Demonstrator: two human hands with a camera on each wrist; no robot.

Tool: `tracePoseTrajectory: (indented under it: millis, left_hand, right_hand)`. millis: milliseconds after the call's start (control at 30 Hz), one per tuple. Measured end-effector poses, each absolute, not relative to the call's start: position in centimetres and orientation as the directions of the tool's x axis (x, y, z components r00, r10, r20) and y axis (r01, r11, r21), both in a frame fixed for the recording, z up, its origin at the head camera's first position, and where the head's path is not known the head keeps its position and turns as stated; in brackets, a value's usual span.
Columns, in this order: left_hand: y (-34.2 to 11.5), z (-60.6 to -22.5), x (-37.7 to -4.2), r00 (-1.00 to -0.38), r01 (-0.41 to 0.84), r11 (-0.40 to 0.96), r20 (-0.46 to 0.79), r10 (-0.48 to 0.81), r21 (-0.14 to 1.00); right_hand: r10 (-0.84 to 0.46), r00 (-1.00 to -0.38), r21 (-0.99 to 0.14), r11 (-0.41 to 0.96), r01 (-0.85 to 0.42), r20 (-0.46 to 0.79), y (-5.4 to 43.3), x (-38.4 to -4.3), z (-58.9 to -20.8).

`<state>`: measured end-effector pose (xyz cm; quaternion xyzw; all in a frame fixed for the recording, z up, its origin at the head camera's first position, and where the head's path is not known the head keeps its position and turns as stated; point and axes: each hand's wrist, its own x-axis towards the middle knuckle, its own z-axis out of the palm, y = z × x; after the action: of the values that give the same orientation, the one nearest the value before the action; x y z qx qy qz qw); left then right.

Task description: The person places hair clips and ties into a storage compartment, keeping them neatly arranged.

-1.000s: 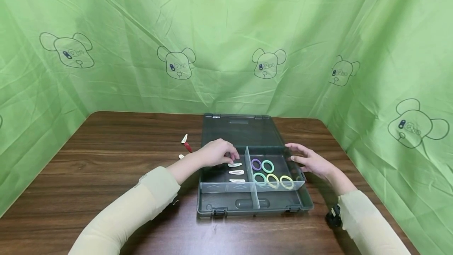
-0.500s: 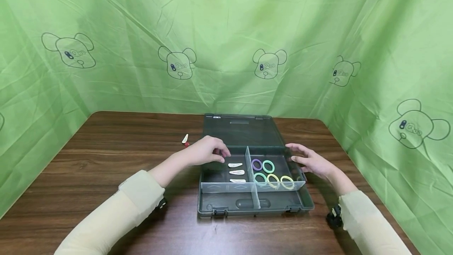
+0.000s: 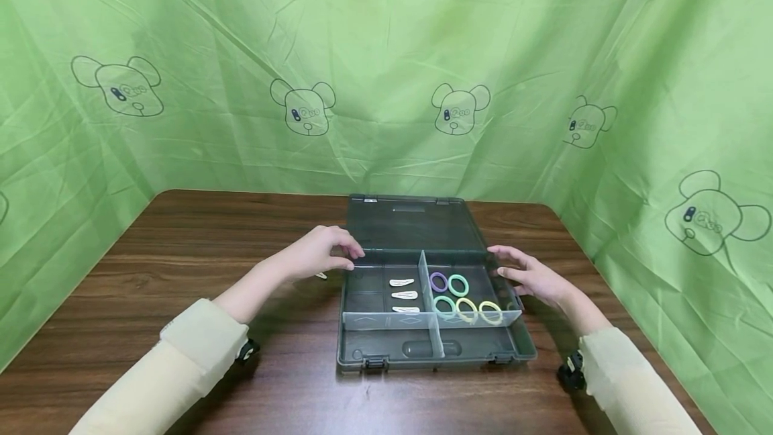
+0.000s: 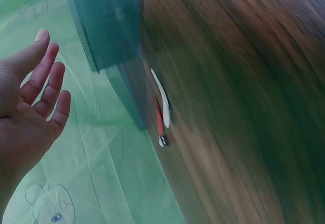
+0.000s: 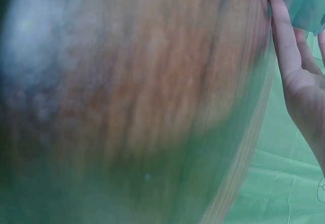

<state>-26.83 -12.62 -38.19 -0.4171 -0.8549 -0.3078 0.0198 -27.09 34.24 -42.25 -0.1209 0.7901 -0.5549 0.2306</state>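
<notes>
My left hand (image 3: 317, 252) hovers over the left rim of a dark translucent divided case (image 3: 386, 360), its fingers loosely bent and holding nothing. A white snap hair clip (image 3: 321, 275) peeks out under it. In the left wrist view a white clip (image 4: 164, 102) and a red clip (image 4: 158, 115) with a small white end lie on the table. Three white hair clips (image 3: 404, 295) sit in a column in the back-left compartment. Several hair ties, purple (image 3: 439, 281), green (image 3: 458, 285) and yellow (image 3: 490, 313), lie in the back-right one. My right hand (image 3: 534, 278) rests against the case's right side, fingers relaxed.
The case's lid (image 3: 413, 223) lies opened back toward the green curtain (image 3: 386, 32), which surrounds the wooden table (image 3: 199, 240). Clear dividers (image 3: 386, 321) split the case. Two front compartments hold nothing visible.
My left hand has moved left, out from above the white clips in the case to its left edge, now covering the loose clips at the back. The right hand stays put.
</notes>
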Motion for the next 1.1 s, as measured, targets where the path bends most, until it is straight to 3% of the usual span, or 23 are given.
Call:
tracePoseTrajectory:
  millis: [233, 633, 1100]
  left_hand:
    - [-14.6, -38.9, -26.7, -0.672, 0.698, 0.467, 0.271, 0.69, 0.542]
    - [-17.3, -41.2, -27.8, -0.646, 0.753, 0.52, 0.301, 0.701, 0.404]
    - [-18.6, -42.8, -29.1, -0.628, 0.751, 0.512, 0.211, 0.749, 0.416]
  right_hand:
    - [-0.447, -0.866, -0.932, 0.357, 0.058, -0.225, 34.2, -27.1, -42.3]
    - [-0.452, -0.864, -0.934, 0.354, 0.055, -0.222, 34.2, -27.2, -42.4]
    - [-0.441, -0.87, -0.929, 0.366, 0.049, -0.22, 34.2, -27.1, -42.3]
